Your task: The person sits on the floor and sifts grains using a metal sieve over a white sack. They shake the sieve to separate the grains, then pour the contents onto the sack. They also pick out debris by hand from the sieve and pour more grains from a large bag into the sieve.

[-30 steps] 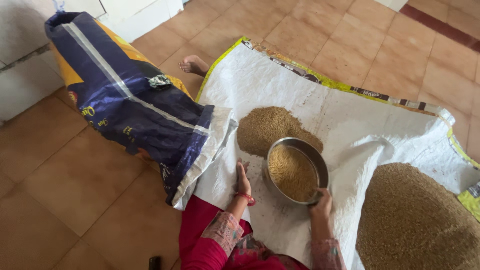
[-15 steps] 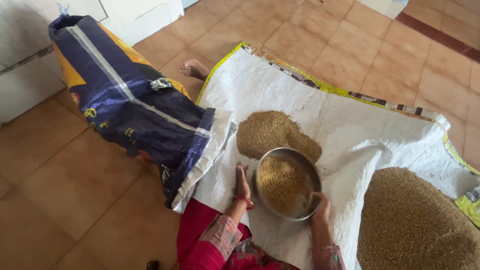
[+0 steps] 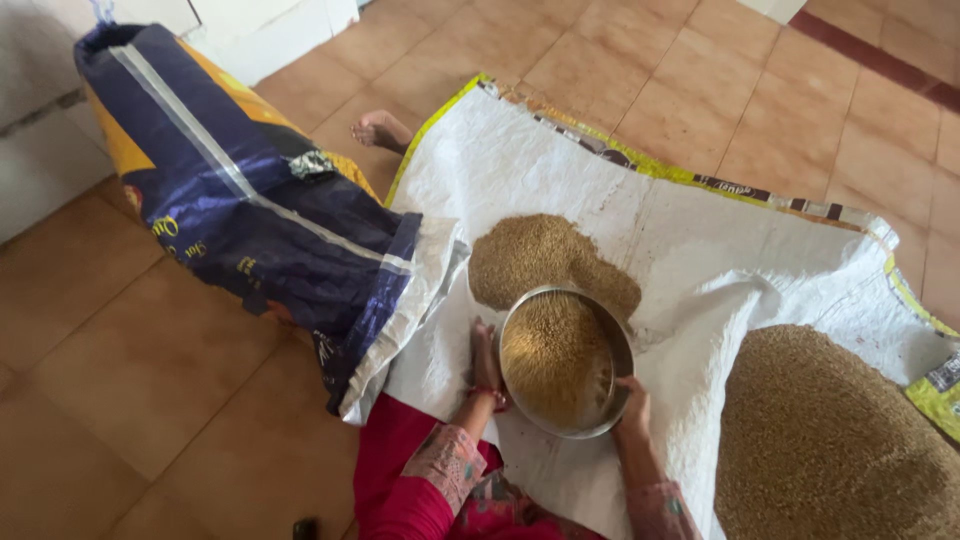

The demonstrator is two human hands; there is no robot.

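Note:
A round steel sieve (image 3: 513, 318) holding brown grain (image 3: 555, 362) hovers just above a white woven sheet (image 3: 690, 230). My right hand (image 3: 633, 405) grips its near rim. My left hand (image 3: 486, 358) lies against the sieve's left side, fingers stretched along it; whether it grips the rim I cannot tell. A small heap of grain (image 3: 540, 255) lies on the sheet just beyond the sieve. A much larger mound of grain (image 3: 830, 440) rises at the right.
A big blue and yellow sack (image 3: 240, 200) lies on its side to the left, its open mouth on the sheet's edge. A bare foot (image 3: 378, 130) shows beyond it. Brown floor tiles (image 3: 150, 380) surround the sheet. A white wall base (image 3: 50, 150) stands at far left.
The sieve has shifted left and toward me, its grain spreading across the mesh. My left hand now lies against its side instead of flat on the sheet.

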